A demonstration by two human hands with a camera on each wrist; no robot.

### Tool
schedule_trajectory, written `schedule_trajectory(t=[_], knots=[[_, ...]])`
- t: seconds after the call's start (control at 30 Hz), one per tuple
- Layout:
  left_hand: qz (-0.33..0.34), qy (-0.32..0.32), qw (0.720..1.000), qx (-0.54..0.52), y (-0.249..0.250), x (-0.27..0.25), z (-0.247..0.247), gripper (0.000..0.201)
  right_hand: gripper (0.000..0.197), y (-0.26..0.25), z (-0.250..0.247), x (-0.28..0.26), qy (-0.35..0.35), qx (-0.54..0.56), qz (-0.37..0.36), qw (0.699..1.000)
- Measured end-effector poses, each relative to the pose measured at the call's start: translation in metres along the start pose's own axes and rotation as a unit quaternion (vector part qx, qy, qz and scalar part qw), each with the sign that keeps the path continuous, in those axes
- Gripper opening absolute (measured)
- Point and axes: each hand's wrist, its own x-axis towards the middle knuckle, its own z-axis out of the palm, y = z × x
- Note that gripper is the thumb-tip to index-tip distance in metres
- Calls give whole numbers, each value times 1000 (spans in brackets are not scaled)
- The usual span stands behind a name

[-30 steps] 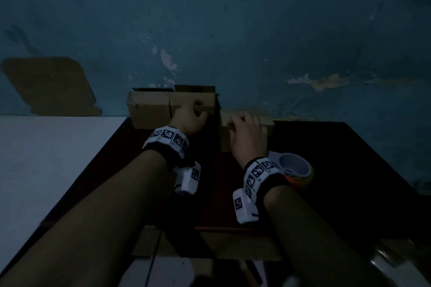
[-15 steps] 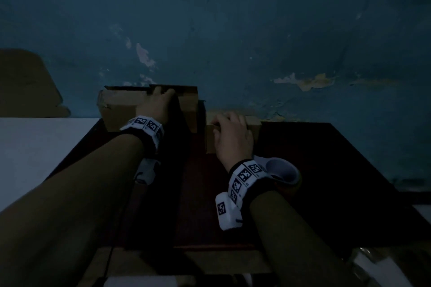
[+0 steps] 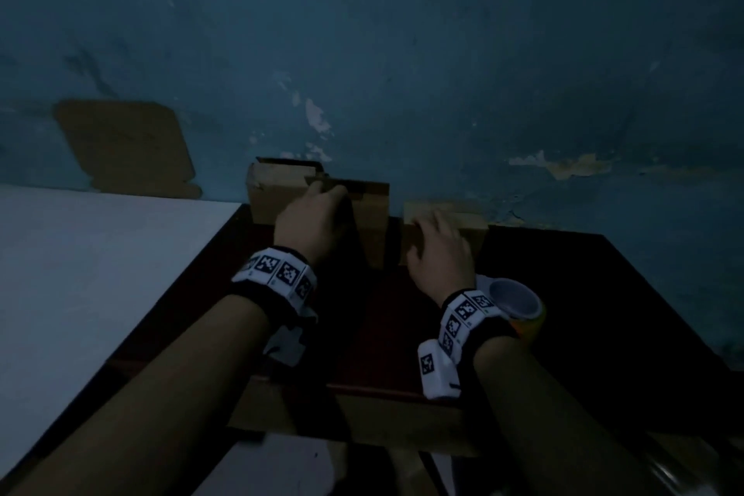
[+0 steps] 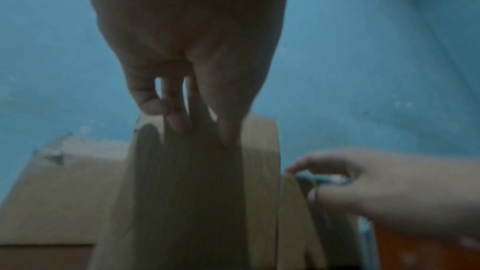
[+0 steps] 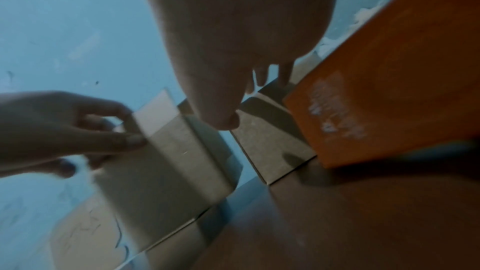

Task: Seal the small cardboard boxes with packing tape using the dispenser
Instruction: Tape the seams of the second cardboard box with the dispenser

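Head view: my left hand is on the middle box, fingers curled over its top front edge, grip pinching the top flap. My right hand lies on the low right box, fingers relaxed and spread across its top, thumb down its front face, not clamped. A third box stands behind and left of the middle one, against the blue wall; its top looks open, contents too dark to tell.

The left wrist view adds what the head view hides: my fingers and thumb sit on the box's upper edge, flap between them. It also shows the right hand from the side, fingertips on the neighbouring box edge. Blurred.

The right wrist view shows the narrow gap between middle box and right box; they stand just beside each other, apart. My thumb hangs over that gap. The left hand pinches a pale flap at the box's top corner. The orange side of the tape roll fills the right of that frame, right next to the right box.

In the head view the tape roll sits on the dark surface just right of my right wrist, pale core facing up. Whether it sits in a dispenser I cannot tell.

Boxes line the surface's far edge at the wall. Bare room lies to the right and toward the near edge. A white top adjoins on the left.
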Motion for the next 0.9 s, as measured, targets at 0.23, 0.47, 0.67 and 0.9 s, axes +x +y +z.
schedule_trajectory(t=[0.23, 0.47, 0.67, 0.9], knots=[[22, -26, 999, -39, 3, -50, -28, 35, 48, -2, -11, -17, 46, 146, -30, 988], [56, -52, 996, -45, 37, -74, -26, 34, 56, -13, -39, -56, -56, 438, -51, 896], [100, 1, 994, -31, 61, -85, -24, 50, 10, 9, -38, -69, 30, 367, -99, 925], [70, -52, 994, -59, 54, -81, -5, 40, 7, 10, -48, -72, 11, 368, -72, 927]])
